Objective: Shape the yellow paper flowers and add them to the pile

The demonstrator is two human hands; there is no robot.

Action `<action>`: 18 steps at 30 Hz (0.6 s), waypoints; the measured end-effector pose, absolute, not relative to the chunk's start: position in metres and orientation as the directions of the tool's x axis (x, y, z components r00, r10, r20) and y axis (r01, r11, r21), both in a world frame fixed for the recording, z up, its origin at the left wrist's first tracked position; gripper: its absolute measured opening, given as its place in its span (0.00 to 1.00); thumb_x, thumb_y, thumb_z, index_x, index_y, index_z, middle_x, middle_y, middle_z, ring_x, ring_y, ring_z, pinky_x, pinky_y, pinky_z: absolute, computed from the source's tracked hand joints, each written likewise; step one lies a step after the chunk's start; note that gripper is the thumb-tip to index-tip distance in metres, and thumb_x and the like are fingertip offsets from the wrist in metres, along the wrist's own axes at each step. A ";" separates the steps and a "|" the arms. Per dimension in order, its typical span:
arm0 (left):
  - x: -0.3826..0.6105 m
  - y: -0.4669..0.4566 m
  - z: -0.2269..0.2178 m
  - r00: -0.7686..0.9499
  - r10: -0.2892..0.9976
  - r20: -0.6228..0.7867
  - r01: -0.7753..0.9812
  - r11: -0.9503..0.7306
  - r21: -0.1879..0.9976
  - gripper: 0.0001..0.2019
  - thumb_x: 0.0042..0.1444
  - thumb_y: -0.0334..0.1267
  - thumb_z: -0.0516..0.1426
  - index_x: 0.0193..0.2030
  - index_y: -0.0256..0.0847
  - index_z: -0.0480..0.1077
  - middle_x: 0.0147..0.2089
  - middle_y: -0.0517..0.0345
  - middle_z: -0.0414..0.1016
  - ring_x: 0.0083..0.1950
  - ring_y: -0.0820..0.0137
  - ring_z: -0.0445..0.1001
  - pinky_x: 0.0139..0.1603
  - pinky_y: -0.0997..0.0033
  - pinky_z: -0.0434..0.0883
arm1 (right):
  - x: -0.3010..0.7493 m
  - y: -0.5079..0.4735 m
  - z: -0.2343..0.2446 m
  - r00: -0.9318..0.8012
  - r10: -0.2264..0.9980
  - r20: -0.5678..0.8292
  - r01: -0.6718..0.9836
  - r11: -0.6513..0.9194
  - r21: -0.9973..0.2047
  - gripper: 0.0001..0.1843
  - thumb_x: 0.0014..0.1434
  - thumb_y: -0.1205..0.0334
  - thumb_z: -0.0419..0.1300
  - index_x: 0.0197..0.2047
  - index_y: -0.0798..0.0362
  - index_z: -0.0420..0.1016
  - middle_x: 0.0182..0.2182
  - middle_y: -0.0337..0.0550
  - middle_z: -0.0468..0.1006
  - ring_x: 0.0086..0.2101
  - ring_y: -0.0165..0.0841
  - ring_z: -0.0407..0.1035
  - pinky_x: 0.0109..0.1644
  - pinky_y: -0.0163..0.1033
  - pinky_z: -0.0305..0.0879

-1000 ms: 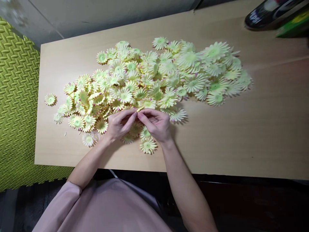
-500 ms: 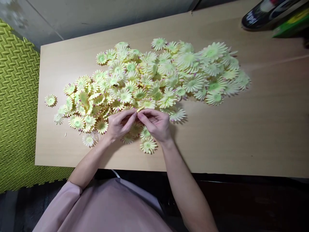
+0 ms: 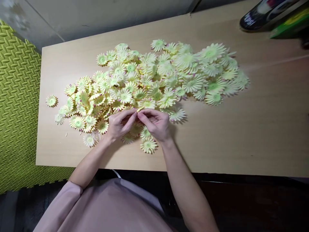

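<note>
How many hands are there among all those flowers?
2. The left hand and the right hand are side by side at the near edge of the flower pile. No other hand shows, and neither of these is hidden.

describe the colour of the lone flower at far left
The flower has pale yellow petals and a greenish centre, seen in the head view.

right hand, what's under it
Around the right hand, pale yellow flowers show on the wooden table; whatever lies directly beneath its palm is covered and can't be seen.
</note>
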State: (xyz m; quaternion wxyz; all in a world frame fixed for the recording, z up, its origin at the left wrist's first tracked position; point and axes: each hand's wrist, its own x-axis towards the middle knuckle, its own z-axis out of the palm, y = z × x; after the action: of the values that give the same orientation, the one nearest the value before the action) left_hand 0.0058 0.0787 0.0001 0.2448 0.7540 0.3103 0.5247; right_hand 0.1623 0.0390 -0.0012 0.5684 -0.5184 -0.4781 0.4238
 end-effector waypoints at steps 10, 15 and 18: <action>0.005 0.079 0.001 0.262 0.727 0.635 0.234 -0.686 0.689 0.06 0.61 0.31 0.61 0.44 0.36 0.79 0.41 0.52 0.86 0.37 0.73 0.84 0.40 0.78 0.81 | 0.162 0.039 -0.001 0.183 0.978 0.099 0.006 0.100 -0.995 0.08 0.57 0.54 0.69 0.34 0.50 0.83 0.30 0.40 0.83 0.28 0.31 0.76 0.32 0.34 0.77; 0.005 0.079 0.000 0.272 0.734 0.622 0.239 -0.678 0.695 0.07 0.61 0.32 0.61 0.44 0.37 0.79 0.42 0.52 0.86 0.38 0.73 0.84 0.40 0.78 0.81 | 0.162 0.039 -0.002 0.182 0.979 0.094 -0.002 0.096 -0.995 0.08 0.57 0.54 0.69 0.34 0.50 0.83 0.30 0.40 0.83 0.28 0.31 0.76 0.33 0.34 0.77; 0.005 0.079 -0.001 0.270 0.740 0.616 0.226 -0.671 0.706 0.07 0.61 0.32 0.61 0.44 0.37 0.79 0.42 0.51 0.86 0.38 0.72 0.84 0.41 0.77 0.81 | 0.162 0.039 0.000 0.188 0.978 0.095 -0.009 0.099 -0.995 0.08 0.57 0.54 0.69 0.33 0.50 0.83 0.29 0.40 0.83 0.28 0.31 0.76 0.33 0.34 0.77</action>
State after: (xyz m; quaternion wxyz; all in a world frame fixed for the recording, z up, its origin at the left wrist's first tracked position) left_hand 0.0048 0.0788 -0.0009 0.2505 0.7565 0.3191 0.5129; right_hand 0.1622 0.0394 0.0004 0.5732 -0.5151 -0.4699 0.4304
